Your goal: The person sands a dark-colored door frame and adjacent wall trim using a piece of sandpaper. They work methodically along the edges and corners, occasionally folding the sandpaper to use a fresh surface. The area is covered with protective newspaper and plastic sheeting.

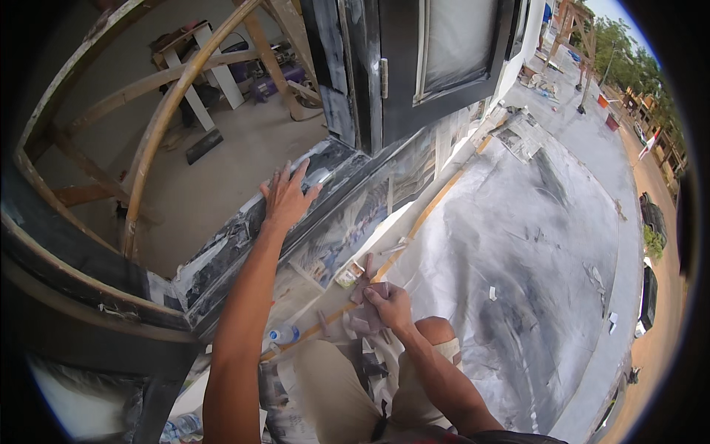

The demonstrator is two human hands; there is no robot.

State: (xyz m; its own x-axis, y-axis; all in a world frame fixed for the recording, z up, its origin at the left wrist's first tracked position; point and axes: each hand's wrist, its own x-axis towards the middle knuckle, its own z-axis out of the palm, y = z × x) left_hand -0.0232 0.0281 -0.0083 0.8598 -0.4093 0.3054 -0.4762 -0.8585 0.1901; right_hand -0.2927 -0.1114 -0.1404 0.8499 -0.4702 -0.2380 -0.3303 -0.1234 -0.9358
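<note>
My left hand (288,195) lies with spread fingers on the window sill (224,250), whose black paint is patched with white filler or sanded spots. Nothing is held in it. Lower down, above my knee, my right hand (395,306) pinches a folded piece of brownish sandpaper (379,287) between thumb and fingers. More sandpaper (363,321) shows just below that hand. A small printed packet (349,274) and a narrow rolled strip (369,263) lie near it on the ledge.
A black window sash (402,119) with plastic-covered glass stands open. Curved wooden bars (161,119) cross the opening on the left. A dusty plastic sheet (499,277) covers the ground at right. Newspaper (355,227) masks the wall; a plastic bottle (284,334) lies by my leg.
</note>
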